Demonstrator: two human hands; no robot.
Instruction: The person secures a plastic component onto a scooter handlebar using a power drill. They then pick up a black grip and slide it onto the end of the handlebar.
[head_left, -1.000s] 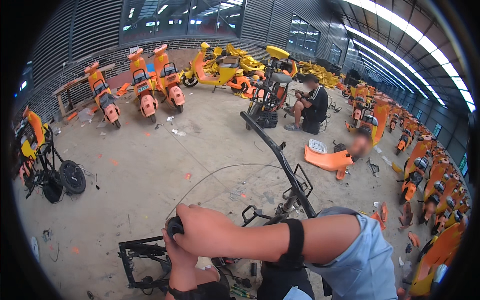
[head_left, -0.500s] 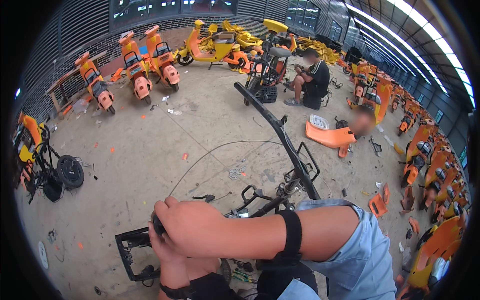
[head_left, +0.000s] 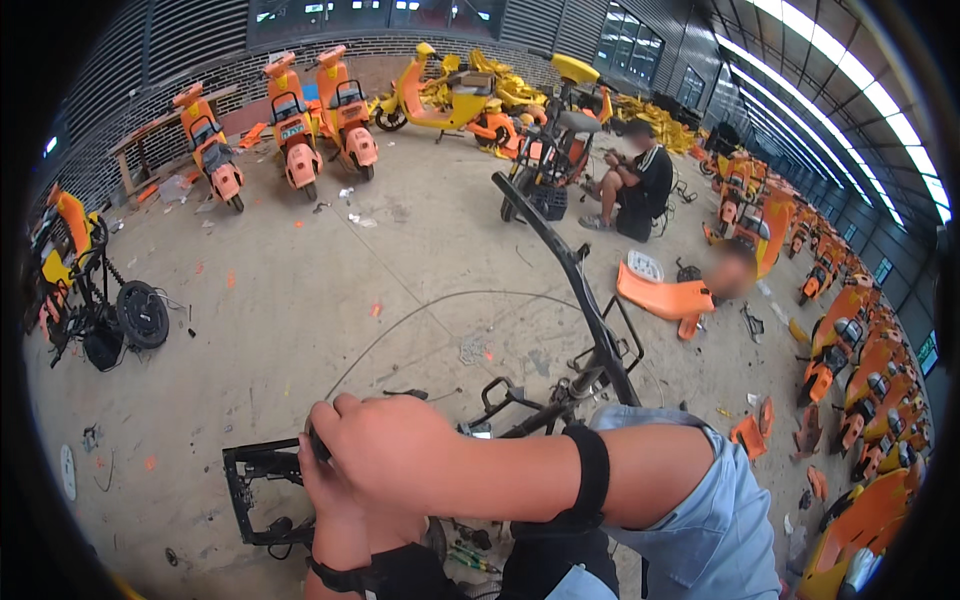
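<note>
My right hand (head_left: 385, 440) reaches across from the right, its forearm banded by a black strap (head_left: 590, 475), and closes over a dark rounded piece (head_left: 318, 444). Beneath it, my left hand (head_left: 340, 505) is also closed around that piece. Most of the piece is hidden by my fingers, so its kind cannot be made out. A thin dark cable (head_left: 432, 302) rises from behind my hands and arcs right toward the black bare vehicle frame (head_left: 606, 345). Left of my hands is a black rectangular bracket (head_left: 237, 492).
Tools with green handles (head_left: 472, 560) lie below my right forearm. An orange body panel (head_left: 660, 293) and a white tray (head_left: 645, 265) rest on the floor ahead. One person (head_left: 640, 185) crouches beside a stripped scooter (head_left: 550, 150). Rows of orange scooters (head_left: 828, 345) line the right.
The view has turned slightly, shifting the background. Both hands stay closed together on the dark piece, with little movement. My right hand now covers more of the black lever lying behind it.
</note>
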